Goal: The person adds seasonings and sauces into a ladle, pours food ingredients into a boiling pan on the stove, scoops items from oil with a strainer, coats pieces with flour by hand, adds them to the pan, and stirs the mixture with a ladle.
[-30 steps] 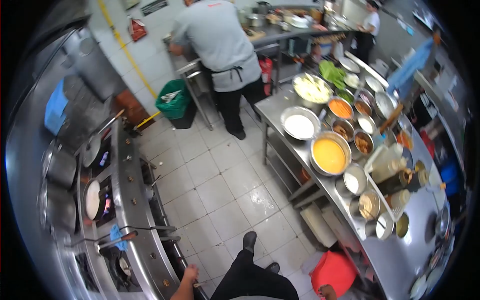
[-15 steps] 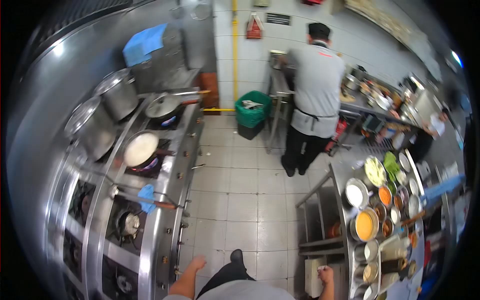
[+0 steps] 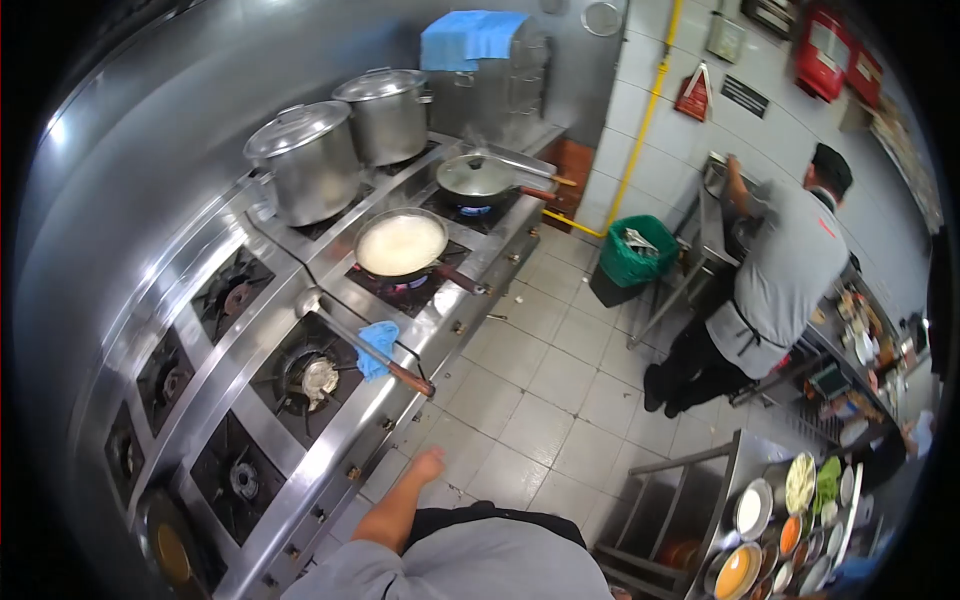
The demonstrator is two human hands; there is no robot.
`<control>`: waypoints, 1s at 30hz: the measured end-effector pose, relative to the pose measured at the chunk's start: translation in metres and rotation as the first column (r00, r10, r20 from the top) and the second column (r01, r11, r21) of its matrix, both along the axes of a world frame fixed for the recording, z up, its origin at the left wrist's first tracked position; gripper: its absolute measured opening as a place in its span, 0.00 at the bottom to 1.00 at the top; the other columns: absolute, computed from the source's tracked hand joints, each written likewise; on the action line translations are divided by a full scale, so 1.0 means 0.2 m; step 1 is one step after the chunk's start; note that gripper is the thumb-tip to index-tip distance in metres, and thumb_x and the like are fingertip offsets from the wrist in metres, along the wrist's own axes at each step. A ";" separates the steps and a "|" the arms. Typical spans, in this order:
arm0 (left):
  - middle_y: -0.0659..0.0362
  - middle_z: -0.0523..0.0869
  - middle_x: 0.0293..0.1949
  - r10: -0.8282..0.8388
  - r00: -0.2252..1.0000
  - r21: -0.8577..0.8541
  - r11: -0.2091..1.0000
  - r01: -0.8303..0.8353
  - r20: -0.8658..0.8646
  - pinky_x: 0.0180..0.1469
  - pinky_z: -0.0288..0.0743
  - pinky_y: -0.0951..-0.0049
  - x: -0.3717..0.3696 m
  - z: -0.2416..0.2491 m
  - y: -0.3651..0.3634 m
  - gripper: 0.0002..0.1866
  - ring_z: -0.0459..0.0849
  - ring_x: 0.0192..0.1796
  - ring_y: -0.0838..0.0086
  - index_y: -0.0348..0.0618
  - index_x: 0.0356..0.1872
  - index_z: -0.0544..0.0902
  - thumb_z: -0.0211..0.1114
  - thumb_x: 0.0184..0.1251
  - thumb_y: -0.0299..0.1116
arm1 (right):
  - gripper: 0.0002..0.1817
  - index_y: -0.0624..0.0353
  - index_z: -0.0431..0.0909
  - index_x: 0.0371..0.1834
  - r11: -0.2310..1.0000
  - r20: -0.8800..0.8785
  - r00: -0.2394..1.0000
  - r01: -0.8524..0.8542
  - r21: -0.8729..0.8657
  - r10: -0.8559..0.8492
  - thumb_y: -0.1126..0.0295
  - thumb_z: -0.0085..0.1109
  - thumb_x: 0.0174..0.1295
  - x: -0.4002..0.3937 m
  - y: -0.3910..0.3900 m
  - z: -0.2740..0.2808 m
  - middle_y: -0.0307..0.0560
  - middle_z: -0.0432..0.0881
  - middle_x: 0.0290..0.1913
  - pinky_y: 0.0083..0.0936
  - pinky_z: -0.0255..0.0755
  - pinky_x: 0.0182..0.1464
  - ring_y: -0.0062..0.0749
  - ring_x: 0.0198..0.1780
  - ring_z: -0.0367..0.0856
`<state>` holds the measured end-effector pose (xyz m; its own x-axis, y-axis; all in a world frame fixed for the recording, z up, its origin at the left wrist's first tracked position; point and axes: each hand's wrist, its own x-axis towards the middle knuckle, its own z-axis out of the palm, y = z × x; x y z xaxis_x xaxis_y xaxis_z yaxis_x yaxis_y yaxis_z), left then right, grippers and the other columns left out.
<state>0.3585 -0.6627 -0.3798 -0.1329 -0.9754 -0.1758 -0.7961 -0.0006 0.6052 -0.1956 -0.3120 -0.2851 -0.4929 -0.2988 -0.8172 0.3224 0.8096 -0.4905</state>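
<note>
My left hand [image 3: 428, 464] hangs over the floor beside the stove front, fingers loosely apart, with nothing seen in it. My right hand is out of view. Nearest on the stove [image 3: 322, 478] is a ladle [image 3: 375, 352] with a wooden handle, lying across the front edge by a blue cloth [image 3: 377, 350]. A frying pan [image 3: 402, 245] holding a pale, creamy liquid sits over a lit burner. Behind it, a second pan [image 3: 474, 177] with a glass lid is over a blue flame.
Two lidded stockpots [image 3: 305, 165] stand at the stove's back. A green-lined bin [image 3: 640, 250] is on the tiled floor [image 3: 535, 425]. A co-worker [image 3: 775, 270] faces the far counter. At right, a steel table [image 3: 735, 475] bears several bowls of ingredients.
My view has swung left towards the stove, so the stove fills more of it and the ingredient table has slid to the lower right. My right hand has left the view.
</note>
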 end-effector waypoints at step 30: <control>0.51 0.86 0.31 0.964 0.264 0.466 0.246 -0.850 -0.029 0.31 0.80 0.67 -0.79 0.34 1.08 0.22 0.85 0.28 0.66 0.39 0.51 0.82 0.65 0.52 0.35 | 0.14 0.52 0.72 0.50 0.556 0.198 0.525 -0.813 -0.172 0.828 0.59 0.50 0.65 -0.95 -2.47 -0.45 0.50 0.81 0.41 0.36 0.75 0.28 0.41 0.30 0.81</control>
<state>0.2014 -0.4463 -0.3115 0.7136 -0.3510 -0.6062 0.0667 -0.8274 0.5576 -0.3866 -0.8064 -0.3743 0.1906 -0.5162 -0.8350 -0.3655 0.7521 -0.5484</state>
